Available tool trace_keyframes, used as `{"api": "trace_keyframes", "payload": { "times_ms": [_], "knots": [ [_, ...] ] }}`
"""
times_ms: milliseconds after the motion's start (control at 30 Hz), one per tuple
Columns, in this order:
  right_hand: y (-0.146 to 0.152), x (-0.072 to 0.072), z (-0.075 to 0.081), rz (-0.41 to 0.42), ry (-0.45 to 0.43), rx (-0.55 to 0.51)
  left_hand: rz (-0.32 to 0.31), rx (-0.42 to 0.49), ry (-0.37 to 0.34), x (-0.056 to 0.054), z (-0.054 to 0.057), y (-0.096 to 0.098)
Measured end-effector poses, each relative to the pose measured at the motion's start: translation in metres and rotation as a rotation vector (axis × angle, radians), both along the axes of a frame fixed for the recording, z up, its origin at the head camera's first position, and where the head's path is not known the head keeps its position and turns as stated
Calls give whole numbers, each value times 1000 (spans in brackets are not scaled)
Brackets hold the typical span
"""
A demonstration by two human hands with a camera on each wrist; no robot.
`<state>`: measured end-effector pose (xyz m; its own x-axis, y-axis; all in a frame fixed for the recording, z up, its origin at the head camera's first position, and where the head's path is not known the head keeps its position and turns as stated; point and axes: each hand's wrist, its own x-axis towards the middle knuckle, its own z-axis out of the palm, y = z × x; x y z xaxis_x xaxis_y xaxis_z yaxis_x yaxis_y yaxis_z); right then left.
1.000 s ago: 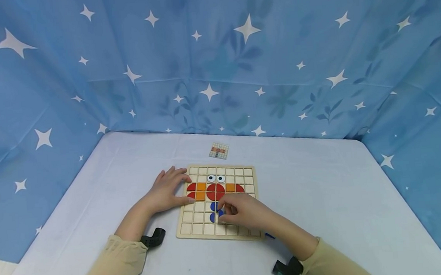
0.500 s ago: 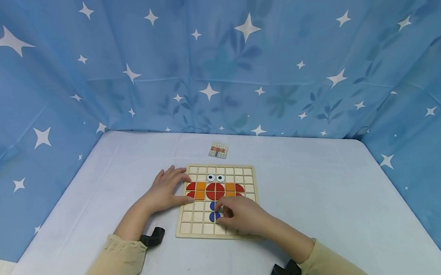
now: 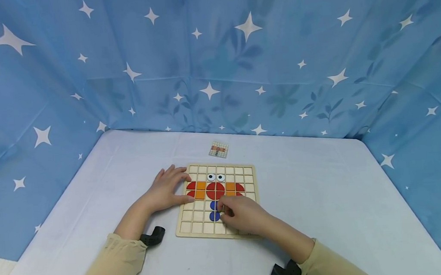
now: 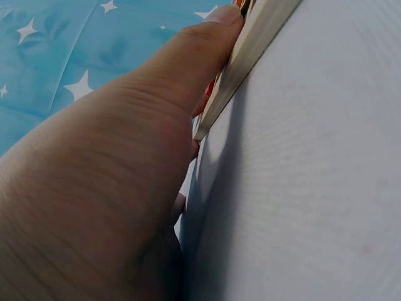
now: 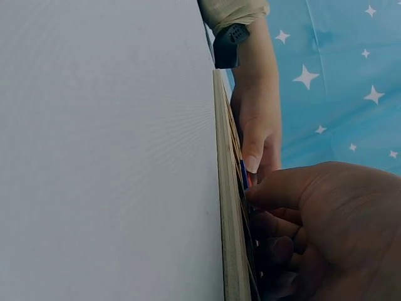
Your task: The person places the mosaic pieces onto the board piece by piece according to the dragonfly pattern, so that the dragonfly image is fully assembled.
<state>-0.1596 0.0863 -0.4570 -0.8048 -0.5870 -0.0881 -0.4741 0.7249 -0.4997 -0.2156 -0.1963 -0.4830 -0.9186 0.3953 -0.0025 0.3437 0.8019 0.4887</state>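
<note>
A wooden grid board (image 3: 186,227) lies on the table in the head view. Red quarter-circle pieces (image 3: 215,191), orange squares (image 3: 200,185) and two eye pieces (image 3: 211,177) sit in its cells. Lower down are blue rounded pieces (image 3: 214,216). My left hand (image 3: 165,191) rests at the board's left edge, fingers spread; its thumb (image 4: 194,56) lies along the edge in the left wrist view. Over the lower middle cells, my right hand (image 3: 246,213) has bent fingers beside the blue pieces, thumb and index finger apart. It covers the lower right cells, and no piece shows between its fingertips.
Behind the board lies a small picture card (image 3: 218,149) with a similar grid pattern. A white cloth (image 3: 325,189) covers the table, and a blue star-patterned curtain (image 3: 214,60) hangs around the far sides. Dark wrist devices (image 3: 153,236) sit on both forearms.
The right hand's fingertips have shifted slightly left, then back a little right. The lower blue piece under them now sits against its neighbour, forming a round shape. The left hand stays in place.
</note>
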Motion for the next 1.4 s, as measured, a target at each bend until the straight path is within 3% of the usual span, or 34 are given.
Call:
{"api": "trace_keyframes", "payload": {
  "times_ms": [200, 467, 633, 833, 1033, 1400],
  "knots": [
    [-1, 2, 2, -1, 23, 18, 3, -3, 2, 0, 0, 0],
    [7, 3, 10, 14, -21, 6, 4, -4, 3, 0, -2, 1],
    [28, -2, 16, 17, 2, -38, 9, -9, -2, 1, -1, 1],
    [67, -7, 22, -54, -19, -91, 10, -9, -3, 1, 0, 2],
    [104, -9, 15, -113, -13, -60, 11, -10, -5, 1, 1, 2],
    [128, -3, 2, -28, -17, 9, 9, -12, -3, 2, 2, 3]
  ]
}}
